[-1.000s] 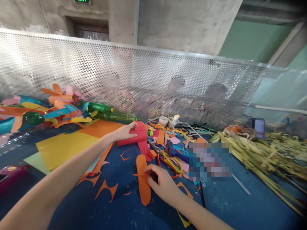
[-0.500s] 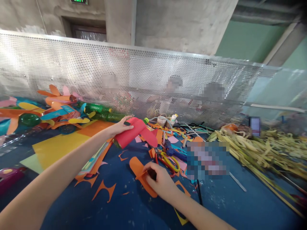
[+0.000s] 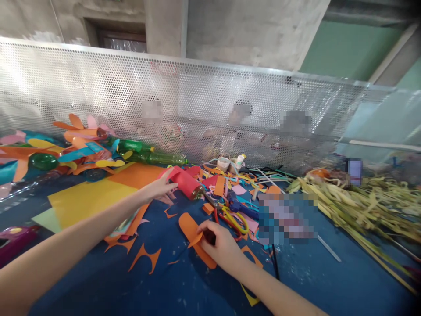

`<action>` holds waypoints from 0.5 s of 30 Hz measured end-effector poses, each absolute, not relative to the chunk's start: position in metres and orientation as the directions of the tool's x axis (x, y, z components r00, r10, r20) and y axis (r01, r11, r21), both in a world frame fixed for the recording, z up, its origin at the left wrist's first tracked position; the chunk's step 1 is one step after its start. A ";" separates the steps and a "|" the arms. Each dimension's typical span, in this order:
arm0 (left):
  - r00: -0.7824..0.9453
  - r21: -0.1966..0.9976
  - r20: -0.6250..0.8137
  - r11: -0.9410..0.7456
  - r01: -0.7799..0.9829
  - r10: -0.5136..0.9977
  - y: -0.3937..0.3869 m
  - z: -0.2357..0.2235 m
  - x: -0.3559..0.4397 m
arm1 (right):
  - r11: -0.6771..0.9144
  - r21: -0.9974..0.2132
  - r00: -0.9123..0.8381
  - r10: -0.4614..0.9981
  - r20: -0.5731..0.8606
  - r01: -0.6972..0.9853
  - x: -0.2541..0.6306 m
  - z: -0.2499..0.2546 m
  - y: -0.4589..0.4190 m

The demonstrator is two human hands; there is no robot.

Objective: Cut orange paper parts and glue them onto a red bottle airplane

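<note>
My left hand (image 3: 159,188) is stretched out at the neck end of a plastic bottle wrapped in red paper (image 3: 184,182). Its visible fingers are apart and overlap the red paper; whether they still press on it is hard to see. The bottle's bare base points right and toward me, near the tip of the scissors (image 3: 237,220), which have yellow and red handles. Closer to me, my right hand (image 3: 223,248) pinches a folded flap of an orange paper strip with rounded ends (image 3: 190,226). Its curled fingers partly hide the strip.
Paper-winged bottle models (image 3: 88,151) and green bottles (image 3: 141,153) stand at the left back. Yellow paper (image 3: 85,202), orange scraps (image 3: 144,259), a purple tool (image 3: 15,245), a blue glue gun (image 3: 243,208) and dried husks (image 3: 358,206) surround my hands. A perforated metal barrier (image 3: 204,94) runs behind.
The red-wrapped bottle has turned, its base swinging from the left to the right, and sits lower. My left hand's fingers have spread. My right hand keeps its pinch on the orange strip.
</note>
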State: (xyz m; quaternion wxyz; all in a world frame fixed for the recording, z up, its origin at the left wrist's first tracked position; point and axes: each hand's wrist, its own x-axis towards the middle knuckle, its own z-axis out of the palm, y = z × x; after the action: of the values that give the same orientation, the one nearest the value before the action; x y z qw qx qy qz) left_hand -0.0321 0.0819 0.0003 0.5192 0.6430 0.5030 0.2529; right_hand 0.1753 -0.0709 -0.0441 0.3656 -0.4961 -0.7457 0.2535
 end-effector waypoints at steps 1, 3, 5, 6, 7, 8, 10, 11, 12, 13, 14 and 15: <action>0.403 0.892 -0.162 -0.041 0.450 0.901 0.081 0.003 -0.033 | 0.379 -0.741 -0.238 0.925 0.295 0.554 0.175 -0.044 -0.071; 0.471 0.765 0.012 -0.312 0.564 0.882 0.082 0.010 -0.031 | 0.377 -0.744 -0.236 0.926 0.295 0.552 0.174 -0.043 -0.071; 0.560 0.510 0.258 -0.603 0.613 0.787 0.084 0.016 -0.027 | 0.373 -0.751 -0.235 0.928 0.291 0.545 0.174 -0.040 -0.072; 0.617 0.367 0.344 -0.706 0.606 0.708 0.087 0.018 -0.024 | 0.371 -0.755 -0.235 0.929 0.288 0.541 0.174 -0.039 -0.073; 0.666 0.255 0.386 -0.768 0.588 0.638 0.089 0.020 -0.021 | 0.368 -0.759 -0.234 0.930 0.285 0.537 0.173 -0.037 -0.073; 0.710 0.174 0.389 -0.804 0.569 0.587 0.092 0.022 -0.018 | 0.366 -0.762 -0.234 0.930 0.282 0.534 0.173 -0.035 -0.074; 0.788 0.094 0.306 -0.841 0.533 0.534 0.100 0.023 -0.013 | 0.370 -0.760 -0.236 0.929 0.286 0.535 0.173 -0.033 -0.075; 0.823 0.080 0.244 -0.856 0.510 0.513 0.104 0.023 -0.011 | 0.376 -0.753 -0.238 0.926 0.292 0.540 0.174 -0.032 -0.075; 0.847 0.087 0.195 -0.869 0.487 0.494 0.107 0.023 -0.008 | 0.383 -0.743 -0.241 0.923 0.299 0.549 0.174 -0.032 -0.075; 0.861 0.107 0.166 -0.876 0.469 0.481 0.110 0.022 -0.006 | 0.392 -0.731 -0.247 0.920 0.305 0.559 0.174 -0.033 -0.074; 0.865 0.134 0.159 -0.879 0.458 0.476 0.113 0.022 -0.005 | 0.401 -0.716 -0.255 0.916 0.310 0.571 0.174 -0.034 -0.074; 0.861 0.163 0.169 -0.875 0.456 0.480 0.114 0.022 -0.003 | 0.411 -0.702 -0.261 0.912 0.317 0.582 0.175 -0.035 -0.073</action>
State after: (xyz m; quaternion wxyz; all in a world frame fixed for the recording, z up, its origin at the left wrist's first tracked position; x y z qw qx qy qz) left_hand -0.0030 0.1142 0.0216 0.0587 0.9628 0.2432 0.1024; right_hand 0.1747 -0.0734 -0.0352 0.3578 -0.4914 -0.7598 0.2304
